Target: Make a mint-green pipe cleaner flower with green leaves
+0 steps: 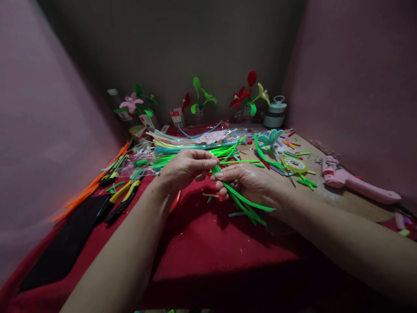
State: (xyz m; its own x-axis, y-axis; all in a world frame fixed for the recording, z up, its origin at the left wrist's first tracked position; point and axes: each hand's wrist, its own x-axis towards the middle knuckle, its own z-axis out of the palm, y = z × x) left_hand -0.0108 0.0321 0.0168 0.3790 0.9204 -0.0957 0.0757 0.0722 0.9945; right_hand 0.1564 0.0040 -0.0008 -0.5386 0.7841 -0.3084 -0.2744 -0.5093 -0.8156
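Between my two hands is a small bundle of bright green pipe cleaners (246,204), its loose ends fanning down to the right. The fingers of my right hand (249,178) pinch the bundle near its top. My left hand (190,167) has thumb and forefinger closed on the upper tip of the same bundle, touching the right fingertips. Just behind the hands lies a pile of green pipe cleaners (163,161), beside a clear bag of pastel ones (182,141).
Pliers with yellow-black handles (125,198) and orange pipe cleaners (91,189) lie at left. A pink glue gun (358,180), a yellow tape roll (295,164) and a teal pipe-cleaner flower (272,139) are at right. Pipe-cleaner flowers (241,98) and a lidded jar (275,114) stand behind.
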